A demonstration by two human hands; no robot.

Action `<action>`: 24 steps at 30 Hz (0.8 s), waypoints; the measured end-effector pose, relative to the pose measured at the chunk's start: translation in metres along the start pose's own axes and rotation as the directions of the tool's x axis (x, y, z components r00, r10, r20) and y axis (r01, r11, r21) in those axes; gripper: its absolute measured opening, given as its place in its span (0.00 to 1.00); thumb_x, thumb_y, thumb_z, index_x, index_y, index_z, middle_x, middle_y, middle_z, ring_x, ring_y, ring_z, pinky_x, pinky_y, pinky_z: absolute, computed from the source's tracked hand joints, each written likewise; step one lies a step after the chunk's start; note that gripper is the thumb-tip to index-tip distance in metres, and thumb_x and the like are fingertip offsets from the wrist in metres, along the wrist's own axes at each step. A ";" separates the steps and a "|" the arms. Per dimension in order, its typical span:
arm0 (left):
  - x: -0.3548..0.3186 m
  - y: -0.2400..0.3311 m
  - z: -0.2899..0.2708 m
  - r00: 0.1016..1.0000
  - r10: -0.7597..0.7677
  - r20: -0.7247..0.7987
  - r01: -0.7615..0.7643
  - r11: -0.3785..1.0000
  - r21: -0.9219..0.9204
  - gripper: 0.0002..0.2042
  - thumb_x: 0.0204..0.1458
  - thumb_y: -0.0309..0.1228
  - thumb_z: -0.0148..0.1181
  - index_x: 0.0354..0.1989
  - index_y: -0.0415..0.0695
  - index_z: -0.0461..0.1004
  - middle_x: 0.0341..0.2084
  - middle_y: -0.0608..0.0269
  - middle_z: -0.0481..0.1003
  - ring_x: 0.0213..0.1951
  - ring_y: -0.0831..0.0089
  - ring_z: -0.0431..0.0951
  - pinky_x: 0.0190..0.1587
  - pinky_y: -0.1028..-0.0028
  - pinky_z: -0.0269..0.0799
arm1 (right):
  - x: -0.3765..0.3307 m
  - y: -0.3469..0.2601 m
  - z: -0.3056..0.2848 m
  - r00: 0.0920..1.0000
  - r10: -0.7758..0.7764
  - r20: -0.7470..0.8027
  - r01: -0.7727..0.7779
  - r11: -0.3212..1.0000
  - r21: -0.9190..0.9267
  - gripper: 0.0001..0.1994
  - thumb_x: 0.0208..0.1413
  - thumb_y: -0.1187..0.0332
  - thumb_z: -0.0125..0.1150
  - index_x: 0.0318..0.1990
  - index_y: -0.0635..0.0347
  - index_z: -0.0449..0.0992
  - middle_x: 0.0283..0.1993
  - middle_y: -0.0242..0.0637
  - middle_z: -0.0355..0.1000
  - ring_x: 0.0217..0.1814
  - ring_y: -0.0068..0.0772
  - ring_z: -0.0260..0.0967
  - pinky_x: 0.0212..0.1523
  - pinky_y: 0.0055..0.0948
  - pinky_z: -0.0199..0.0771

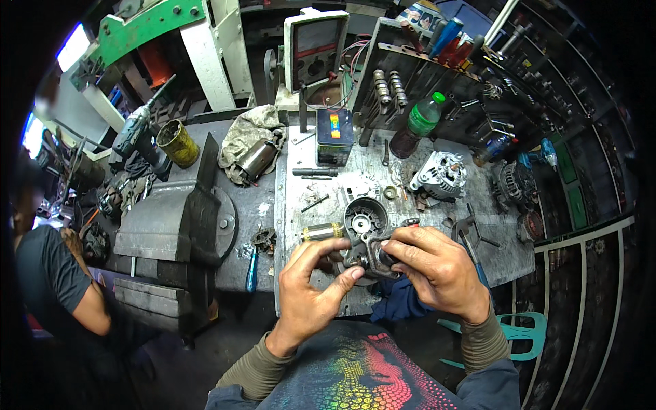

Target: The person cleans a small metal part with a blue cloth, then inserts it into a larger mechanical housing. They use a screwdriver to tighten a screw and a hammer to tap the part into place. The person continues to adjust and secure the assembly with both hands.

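Over the front of the metal-topped bench, both hands are at a dark, greasy metal housing (374, 254) with an open frame-like shape. My right hand (434, 270) grips its right side, fingertips over the top. My left hand (311, 283) curls round its left end, thumb below and index finger above; its other fingers are partly hidden. Just beyond the housing stands a round metal casing (365, 217), open side up. An armature with copper-coloured ends (322, 231) lies beside it, close to my left fingers. The small parts inside the housing are too dark to make out.
An alternator (441, 175), a green-capped bottle (424, 116) and a black battery-like box (334, 145) stand farther back. To the left are a large vise (164, 225), a blue-handled screwdriver (252, 271) and a yellow can (178, 143). A person (61, 273) works at far left.
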State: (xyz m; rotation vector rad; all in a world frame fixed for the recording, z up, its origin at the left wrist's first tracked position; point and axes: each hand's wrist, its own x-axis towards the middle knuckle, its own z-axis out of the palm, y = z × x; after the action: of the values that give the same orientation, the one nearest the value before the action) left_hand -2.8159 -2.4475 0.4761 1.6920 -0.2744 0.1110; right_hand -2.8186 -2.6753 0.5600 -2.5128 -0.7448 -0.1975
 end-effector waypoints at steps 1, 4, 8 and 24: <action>0.006 -0.006 0.000 0.999 0.000 0.040 0.001 1.000 -0.023 0.19 0.54 0.28 0.76 0.53 0.38 0.82 0.42 0.57 0.83 0.39 0.72 0.79 0.44 0.71 0.76 | 0.003 0.001 0.000 0.999 -0.029 -0.021 0.029 1.000 0.009 0.22 0.45 0.80 0.74 0.52 0.63 0.83 0.51 0.43 0.80 0.48 0.49 0.80 0.48 0.41 0.80; 0.024 -0.021 0.002 0.992 -0.003 0.127 0.016 0.994 -0.105 0.18 0.59 0.28 0.69 0.57 0.40 0.83 0.46 0.55 0.82 0.49 0.68 0.78 0.53 0.67 0.75 | 0.005 0.004 -0.001 0.998 -0.053 0.027 0.052 0.999 0.010 0.22 0.46 0.80 0.73 0.52 0.63 0.83 0.51 0.43 0.79 0.46 0.49 0.79 0.46 0.41 0.80; 0.044 -0.029 -0.001 0.942 0.008 0.336 0.073 0.971 -0.228 0.13 0.62 0.28 0.67 0.53 0.37 0.84 0.50 0.52 0.80 0.56 0.63 0.79 0.62 0.65 0.72 | 0.005 0.010 -0.002 0.994 -0.081 0.068 0.080 0.997 0.012 0.22 0.46 0.80 0.72 0.52 0.65 0.83 0.50 0.44 0.79 0.45 0.48 0.79 0.45 0.40 0.80; 0.031 -0.030 0.018 0.964 0.169 0.206 -0.157 0.985 -0.074 0.33 0.39 0.44 0.87 0.52 0.39 0.81 0.48 0.51 0.82 0.54 0.54 0.82 0.58 0.60 0.77 | 0.032 0.041 -0.014 0.949 -0.200 0.243 0.150 0.966 0.210 0.21 0.46 0.73 0.78 0.51 0.62 0.84 0.46 0.37 0.80 0.42 0.37 0.77 0.42 0.35 0.71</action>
State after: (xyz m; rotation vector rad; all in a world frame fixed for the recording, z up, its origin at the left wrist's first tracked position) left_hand -2.7801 -2.4651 0.4521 1.6237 -0.5726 0.0441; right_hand -2.7695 -2.6974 0.5633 -2.3150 -1.0441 0.1452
